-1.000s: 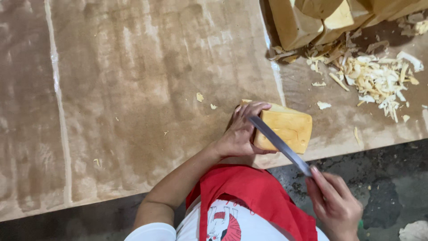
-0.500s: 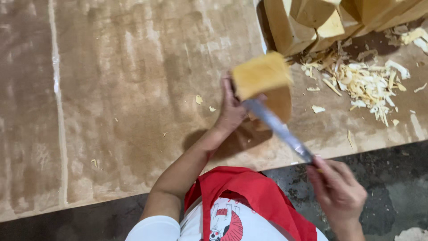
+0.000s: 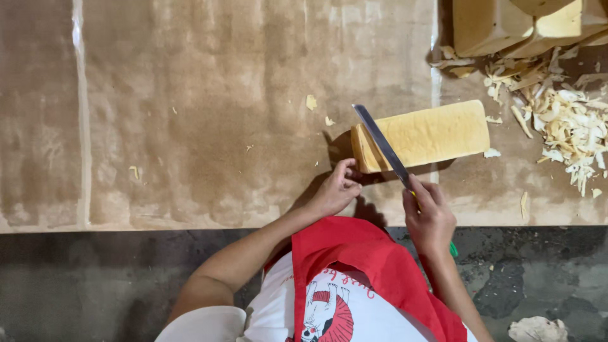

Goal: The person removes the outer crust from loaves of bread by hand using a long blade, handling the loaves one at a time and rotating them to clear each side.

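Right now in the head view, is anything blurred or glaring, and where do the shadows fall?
Head view: sharp, with no motion blur on the knife blade or either hand; the lighting is soft and even, with no glare on the brown paper table cover; a dark shadow lies at the loaf's left end and under the left hand.

pale yellow loaf (image 3: pixel 430 134), grey knife (image 3: pixel 380 142) (green handle), red apron (image 3: pixel 373 266), brown paper (image 3: pixel 190 114)

We see a table (image 3: pixel 190 126) covered in brown paper. On it lie a pale yellow loaf (image 3: pixel 437 133), a heap of crust shavings (image 3: pixel 563 120) at the right, stacked loaves (image 3: pixel 506 25) at the top corner, and scattered crumbs (image 3: pixel 310 101).
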